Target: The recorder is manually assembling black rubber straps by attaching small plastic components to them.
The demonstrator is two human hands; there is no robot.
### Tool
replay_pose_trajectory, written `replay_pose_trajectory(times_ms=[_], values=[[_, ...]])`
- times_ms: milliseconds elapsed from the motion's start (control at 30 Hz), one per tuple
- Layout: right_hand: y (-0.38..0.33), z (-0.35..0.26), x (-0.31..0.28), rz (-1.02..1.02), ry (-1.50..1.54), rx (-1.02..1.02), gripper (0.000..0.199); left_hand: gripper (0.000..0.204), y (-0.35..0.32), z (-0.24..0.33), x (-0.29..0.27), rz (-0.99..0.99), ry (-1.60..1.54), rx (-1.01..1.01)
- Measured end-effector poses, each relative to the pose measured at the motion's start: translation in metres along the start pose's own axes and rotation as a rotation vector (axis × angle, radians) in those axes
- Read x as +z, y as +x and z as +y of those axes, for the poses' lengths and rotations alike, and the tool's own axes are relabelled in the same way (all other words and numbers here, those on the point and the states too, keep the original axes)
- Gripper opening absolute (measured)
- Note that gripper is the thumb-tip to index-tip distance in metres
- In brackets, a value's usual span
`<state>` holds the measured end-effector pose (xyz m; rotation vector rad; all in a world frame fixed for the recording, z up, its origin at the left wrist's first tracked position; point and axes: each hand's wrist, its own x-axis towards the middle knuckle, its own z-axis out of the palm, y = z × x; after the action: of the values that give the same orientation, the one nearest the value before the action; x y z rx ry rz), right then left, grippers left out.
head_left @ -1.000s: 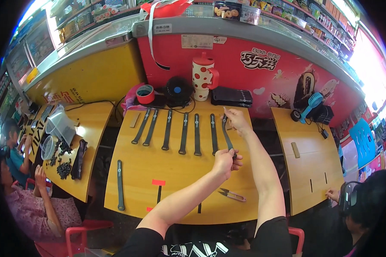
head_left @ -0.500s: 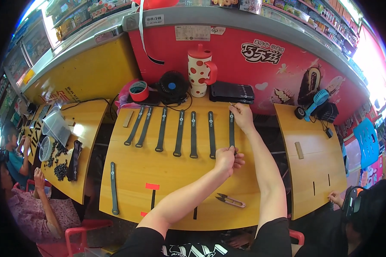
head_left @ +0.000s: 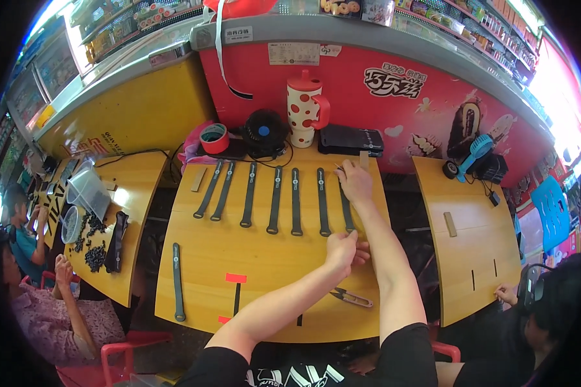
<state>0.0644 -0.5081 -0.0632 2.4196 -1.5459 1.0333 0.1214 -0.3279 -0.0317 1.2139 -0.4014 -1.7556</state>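
Several dark grey hook-and-loop straps (head_left: 274, 200) lie side by side in a row on the wooden table (head_left: 213, 251), each with a loop at its near end. The rightmost strap (head_left: 345, 203) lies between my hands. My left hand (head_left: 343, 251) is closed, its thumb and forefinger together just below that strap's near end; whether they touch it or hold anything is unclear. At the far end, my right hand (head_left: 355, 180) pinches a tiny thing too small to name, and hides the strap's top. A separate strap (head_left: 177, 282) lies at the near left. Thread snips (head_left: 354, 297) are partly behind my right forearm.
Small tan blocks (head_left: 199, 180) (head_left: 364, 160) lie at the table's far corners. Along its back stand red tape (head_left: 214, 138), a black fan (head_left: 265, 132), a spotted tumbler (head_left: 303, 113) and a black case (head_left: 350, 140). People sit at the side tables.
My right hand has shifted left and slightly nearer, uncovering a tan block behind it. My left hand has drawn back a little, so the rightmost strap's near end shows. The view has shifted slightly.
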Motion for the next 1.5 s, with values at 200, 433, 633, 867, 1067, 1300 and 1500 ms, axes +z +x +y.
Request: replay_pose_trajectory(times_ms=[200,433,633,867,1067,1300,1500], values=[[-0.008,0.002,0.0,0.258,0.085,-0.088,0.02,0.027,-0.135,0.034,-0.052,-0.184,0.291,0.286],[-0.007,-0.033,-0.056,0.432,0.341,-0.057,0.021,0.019,-0.206,0.103,-0.236,0.787,1.38,0.972],[-0.045,-0.095,-0.152,0.352,0.676,0.032,0.014,0.038,-0.193,0.091,-0.273,0.96,1.692,0.358],[-0.191,-0.234,-0.205,-0.07,1.011,0.093,0.013,0.018,-0.178,0.071,-0.317,1.109,1.402,0.484],[-0.284,-0.281,-0.199,-0.429,1.168,0.378,0.011,0.013,-0.208,0.078,-0.316,0.732,1.121,0.688],[-0.274,-0.286,-0.227,-0.223,0.974,0.118,0.007,0.025,-0.288,0.019,-0.197,-0.169,0.019,0.397],[-0.277,-0.285,-0.232,-0.061,0.732,0.025,0.004,0.023,-0.284,-0.02,-0.166,-0.24,-0.067,0.287]])
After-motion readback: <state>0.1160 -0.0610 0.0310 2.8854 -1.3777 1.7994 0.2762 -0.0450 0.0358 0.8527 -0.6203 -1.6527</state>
